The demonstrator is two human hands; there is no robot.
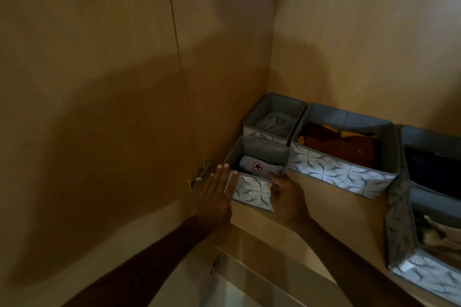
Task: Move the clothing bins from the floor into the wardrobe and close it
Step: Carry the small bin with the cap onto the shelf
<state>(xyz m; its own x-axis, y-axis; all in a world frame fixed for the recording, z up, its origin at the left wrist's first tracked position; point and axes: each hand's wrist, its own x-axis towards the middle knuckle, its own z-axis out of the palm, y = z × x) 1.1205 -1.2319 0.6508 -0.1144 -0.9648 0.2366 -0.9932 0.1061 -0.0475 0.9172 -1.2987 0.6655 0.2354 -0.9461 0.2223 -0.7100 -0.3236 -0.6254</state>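
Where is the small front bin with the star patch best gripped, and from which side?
Grip the front bin by its left and right walls near the front corners, coming from the open front. A rear bin stands behind it and the large bin sits close on its right, so likely only the front is free.

One small bin (252, 189) sits between left hand (217, 192) and right hand (287, 194); second bin (272, 119) directly behind it; larger bin (336, 169) right of both.

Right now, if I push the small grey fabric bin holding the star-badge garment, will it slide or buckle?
Probably slides: the small grey fabric bin sits flat on the wooden shelf. Likely light, holding a folded grey garment. Its soft walls may buckle.
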